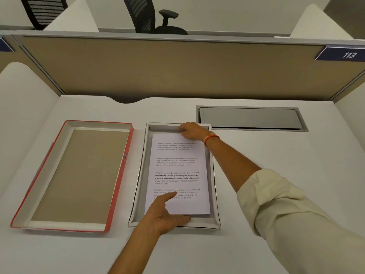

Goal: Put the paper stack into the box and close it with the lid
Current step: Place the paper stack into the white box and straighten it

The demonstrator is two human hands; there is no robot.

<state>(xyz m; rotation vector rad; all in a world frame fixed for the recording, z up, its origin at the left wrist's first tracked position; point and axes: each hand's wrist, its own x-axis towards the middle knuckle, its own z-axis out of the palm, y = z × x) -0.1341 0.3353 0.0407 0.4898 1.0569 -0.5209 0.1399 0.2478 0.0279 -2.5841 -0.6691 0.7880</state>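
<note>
A white paper stack (178, 169) with printed text lies flat inside the shallow grey box (214, 186) at the desk's centre. My left hand (167, 212) grips the stack's near edge, index finger stretched across the top sheet and thumb under the edge. My right hand (190, 130) holds the stack's far edge against the box's far wall. The red-edged lid (75, 175) lies upside down on the desk to the left of the box, apart from it.
A grey metal cable hatch (249, 118) is set into the white desk (276, 151) behind and right of the box. A beige partition (177, 72) walls the desk's far side, with white side dividers left and right.
</note>
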